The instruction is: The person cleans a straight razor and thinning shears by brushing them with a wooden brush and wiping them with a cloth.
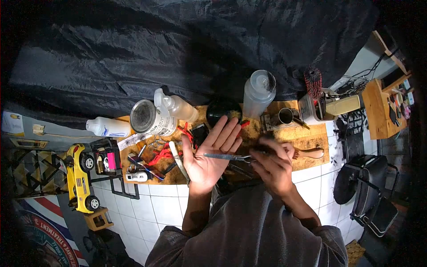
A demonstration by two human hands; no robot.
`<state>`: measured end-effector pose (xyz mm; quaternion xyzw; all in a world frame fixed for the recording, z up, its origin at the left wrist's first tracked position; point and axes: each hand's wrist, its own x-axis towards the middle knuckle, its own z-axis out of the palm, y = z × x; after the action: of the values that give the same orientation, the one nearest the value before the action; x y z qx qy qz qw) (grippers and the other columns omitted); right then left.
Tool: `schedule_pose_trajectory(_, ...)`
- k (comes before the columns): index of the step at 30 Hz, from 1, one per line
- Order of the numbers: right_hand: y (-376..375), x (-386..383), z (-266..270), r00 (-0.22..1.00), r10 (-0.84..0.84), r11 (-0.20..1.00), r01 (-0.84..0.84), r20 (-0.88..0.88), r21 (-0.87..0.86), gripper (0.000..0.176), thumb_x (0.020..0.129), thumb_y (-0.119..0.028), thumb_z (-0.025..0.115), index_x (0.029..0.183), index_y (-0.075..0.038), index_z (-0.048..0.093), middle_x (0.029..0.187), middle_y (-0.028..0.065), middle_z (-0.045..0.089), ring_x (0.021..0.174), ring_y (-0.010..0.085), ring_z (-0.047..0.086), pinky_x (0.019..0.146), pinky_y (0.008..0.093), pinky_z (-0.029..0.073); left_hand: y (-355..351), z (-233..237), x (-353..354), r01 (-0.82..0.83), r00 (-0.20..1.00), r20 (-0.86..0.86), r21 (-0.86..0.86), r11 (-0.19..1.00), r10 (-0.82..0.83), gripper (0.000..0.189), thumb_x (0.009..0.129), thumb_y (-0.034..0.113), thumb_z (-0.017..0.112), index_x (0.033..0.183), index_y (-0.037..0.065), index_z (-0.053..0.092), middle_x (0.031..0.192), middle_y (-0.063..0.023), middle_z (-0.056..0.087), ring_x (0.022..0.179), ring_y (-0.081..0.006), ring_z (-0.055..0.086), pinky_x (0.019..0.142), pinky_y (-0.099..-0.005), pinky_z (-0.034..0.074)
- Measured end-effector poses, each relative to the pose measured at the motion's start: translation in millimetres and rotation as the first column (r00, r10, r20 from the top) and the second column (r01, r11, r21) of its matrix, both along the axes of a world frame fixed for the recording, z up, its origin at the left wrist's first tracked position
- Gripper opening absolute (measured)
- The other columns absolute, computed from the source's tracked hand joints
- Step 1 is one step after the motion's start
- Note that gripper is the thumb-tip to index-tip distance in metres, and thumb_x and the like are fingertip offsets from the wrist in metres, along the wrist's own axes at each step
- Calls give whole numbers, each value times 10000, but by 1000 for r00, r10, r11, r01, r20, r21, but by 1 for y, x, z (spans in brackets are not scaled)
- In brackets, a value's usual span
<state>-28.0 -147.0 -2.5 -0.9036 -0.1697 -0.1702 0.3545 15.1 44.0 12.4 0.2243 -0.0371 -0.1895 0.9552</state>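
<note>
My left hand (208,162) is held palm up over the wooden worktop, fingers stretched out and nothing gripped in it. My right hand (275,169) has its fingers closed around thinning scissors (222,156). Their toothed metal blade points left and overlaps my left palm in this view; the handle is partly hidden by my fingers. Just left of my left hand lies a long pale-handled tool (176,158). To the right of my right hand, a brush with a wooden handle (311,153) rests on the worktop, its head partly covered by the hand.
The worktop (316,133) carries a clear bottle (259,93), a spray bottle (180,108), a round tub (151,118), a white bottle (108,127), a dark bowl (222,109) and a white clipper (137,176). A black chair (371,191) stands right; a yellow toy car (80,180) is left.
</note>
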Motion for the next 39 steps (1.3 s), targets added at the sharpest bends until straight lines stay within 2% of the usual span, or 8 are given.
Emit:
schedule_pose_trajectory(6, 8, -6, 3, 914, 273, 957, -228, -300, 176, 412, 696, -39, 748, 1091, -25, 631, 972, 75, 694, 965, 210, 616, 891, 342, 434, 2, 6, 4, 46, 997, -63, -81, 996, -52, 968, 855, 723, 252, 1445, -37, 145, 1489, -251, 191, 1392, -357, 190, 1138, -475, 132)
schedule_pose_trajectory(8, 8, -8, 1, 661, 609, 728, -246, -438, 640, 408, 741, -27, 736, 1127, -16, 606, 1008, 90, 684, 991, 173, 603, 861, 327, 468, 3, 7, 6, 27, 996, -84, -176, 984, -43, 956, 865, 712, 227, 1441, -46, 139, 1480, -259, 208, 1386, -358, 207, 1141, -468, 138)
schedule_pose_trajectory(13, 9, -4, -13, 206, 904, 410, -165, -375, 897, 477, 815, -87, 704, 1251, -7, 530, 1167, 94, 618, 1092, 188, 563, 962, 329, 418, -4, 5, 11, 159, 977, -96, -277, 948, -192, 969, 856, 736, 165, 1440, -38, 173, 1475, -249, 233, 1389, -333, 216, 1146, -437, 136)
schedule_pose_trajectory(22, 17, 2, -33, 15, 997, 72, -51, -71, 996, 637, 843, -383, 664, 1217, 104, 493, 907, 149, 618, 935, 287, 586, 850, 414, 431, -5, 1, 5, 178, 958, -143, -384, 906, -249, 974, 828, 756, 252, 1445, 5, 208, 1477, -238, 241, 1379, -340, 242, 1137, -456, 147)
schedule_pose_trajectory(29, 6, 3, -36, -48, 988, 149, -2, -149, 989, 668, 757, -317, 686, 1223, 121, 496, 999, 162, 603, 981, 245, 565, 892, 366, 391, -7, -10, 7, 188, 951, -124, -493, 850, -283, 977, 830, 749, 267, 1441, -11, 205, 1471, -230, 264, 1373, -334, 261, 1127, -457, 171)
schedule_pose_trajectory(35, 7, 2, -30, 25, 1000, 12, 74, -14, 997, 675, 742, -328, 719, 1225, 95, 511, 1049, 191, 609, 968, 247, 573, 884, 368, 412, -8, -1, 7, 238, 941, -122, -427, 872, -316, 963, 851, 740, 195, 1448, -16, 169, 1500, -216, 196, 1400, -317, 196, 1144, -443, 129)
schedule_pose_trajectory(37, -5, 5, -38, -98, 947, 292, -134, -305, 947, 625, 769, -360, 730, 1136, 114, 554, 1092, 233, 580, 878, 288, 575, 730, 394, 447, -8, 0, 7, 207, 933, -169, -468, 859, -317, 955, 855, 726, 218, 1445, -25, 171, 1485, -233, 226, 1393, -335, 208, 1140, -449, 132)
schedule_pose_trajectory(39, -1, 3, -41, -54, 980, 187, -94, -192, 978, 575, 763, -301, 743, 1152, 82, 565, 1102, 200, 599, 906, 247, 582, 782, 368, 455, -8, 1, 8, 216, 932, -163, -468, 857, -323, 956, 854, 726, 213, 1445, -24, 172, 1486, -233, 223, 1394, -335, 205, 1141, -448, 133)
